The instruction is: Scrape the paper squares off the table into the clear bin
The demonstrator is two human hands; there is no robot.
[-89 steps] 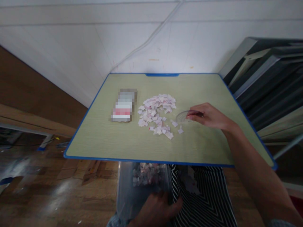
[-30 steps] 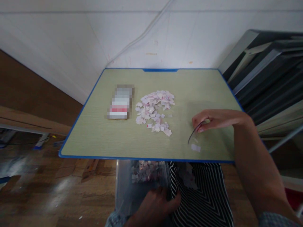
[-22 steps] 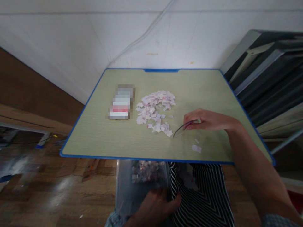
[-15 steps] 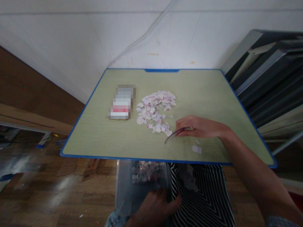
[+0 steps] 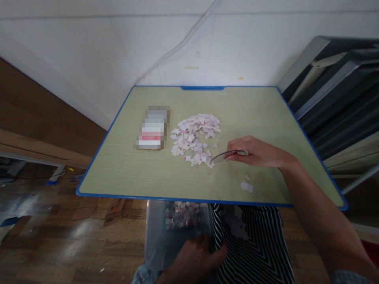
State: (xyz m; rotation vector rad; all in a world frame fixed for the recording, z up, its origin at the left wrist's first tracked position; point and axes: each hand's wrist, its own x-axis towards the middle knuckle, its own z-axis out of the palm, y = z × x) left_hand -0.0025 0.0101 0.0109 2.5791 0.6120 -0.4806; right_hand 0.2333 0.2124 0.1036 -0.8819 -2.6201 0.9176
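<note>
A: Right hand, grip?
B: Thumb and fingers pinched tight on a thin curved sheet, seen nearly edge-on. Gap's only as wide as the sheet.
A: Sheet's free end?
B: Sticks out left of the grip, down to the nearest bits of the paper scrap pile. Contact unclear.
A: Pile spot?
B: Left of the grip, spreading a bit beyond it, on the blue-edged table. Two loose scraps on the wearer's side, just below the grip.
A: Further left?
B: Pixelated flat rectangle, past the pile.
A: Left hand?
B: Below and left of the grip, lower than the tabletop, by a plastic bin with more scraps inside. Dim; can't make out its hold. Thumb's at the striped cloth.
</note>
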